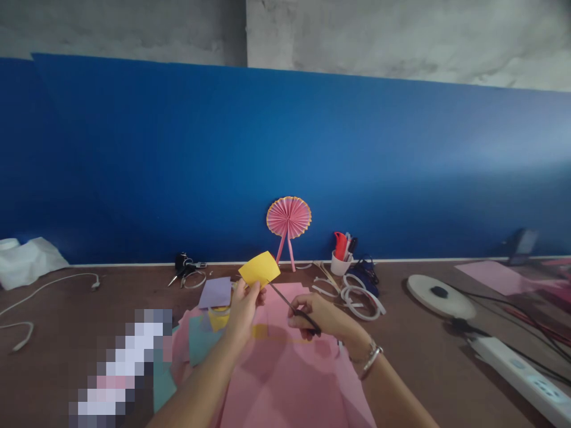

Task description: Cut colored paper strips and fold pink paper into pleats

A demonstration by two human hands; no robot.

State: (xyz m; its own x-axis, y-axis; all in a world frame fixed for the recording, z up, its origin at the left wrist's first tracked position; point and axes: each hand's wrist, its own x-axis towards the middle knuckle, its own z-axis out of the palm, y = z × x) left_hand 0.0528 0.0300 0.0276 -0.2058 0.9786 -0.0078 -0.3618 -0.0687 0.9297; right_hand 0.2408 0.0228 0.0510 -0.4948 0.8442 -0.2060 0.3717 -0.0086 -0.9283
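Observation:
My left hand [244, 310] pinches a piece of yellow paper [259, 267] by its lower edge, holding it up above the table. In my right hand [316, 314] is a pair of scissors [283, 297] with dark handles, my fingers wrapped round them. The blades point up and left, and their tips meet the paper's lower right edge. Whether they have cut into it I cannot tell. Beneath both hands lie large pink paper sheets [285, 380]. A purple paper piece [216, 292] and a teal sheet [201, 339] lie to the left.
Against the blue partition [178, 166] stands a pink pleated paper fan [289, 217]. A white cup [340, 264] of pens is right of it, near coiled white tubing [361, 300]. Keys [182, 267] lie left. A round white pad [441, 296] and a power strip [521, 374] are right.

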